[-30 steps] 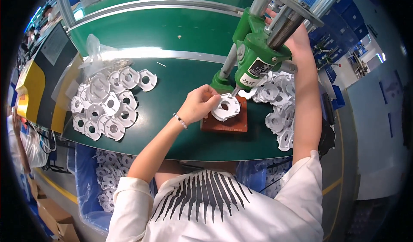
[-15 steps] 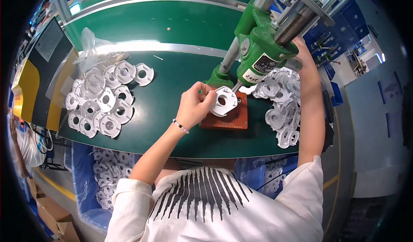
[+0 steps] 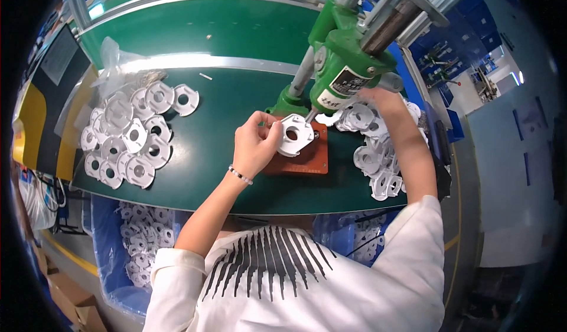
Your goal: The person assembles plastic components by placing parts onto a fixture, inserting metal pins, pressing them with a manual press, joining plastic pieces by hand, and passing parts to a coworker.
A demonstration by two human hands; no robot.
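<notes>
My left hand [image 3: 255, 143] is closed on the near-left edge of a white plastic ring part [image 3: 303, 136] with a round hole in its middle. The part is tilted above the red-brown base block [image 3: 313, 165] of a green bench press [image 3: 341, 60]. Just at the part's upper right edge is the tip of the press's thin metal rod [image 3: 311, 115]. My right hand [image 3: 378, 95] is beside the press head, over the right-hand pile of white ring parts [image 3: 369, 155]. Its fingers are hidden behind the press, so what they hold, if anything, does not show.
Another pile of white ring parts [image 3: 113, 149] lies at the left of the dark green table [image 3: 218, 113], beside a clear plastic bag [image 3: 115, 60]. Below the front edge stand blue lined bins [image 3: 106, 249] with more parts. A yellow and black case [image 3: 41, 113] stands at the far left.
My right hand has come down from high behind the press head toward the right-hand pile. My left hand keeps its hold on the ring part. The whole view has shifted slightly.
</notes>
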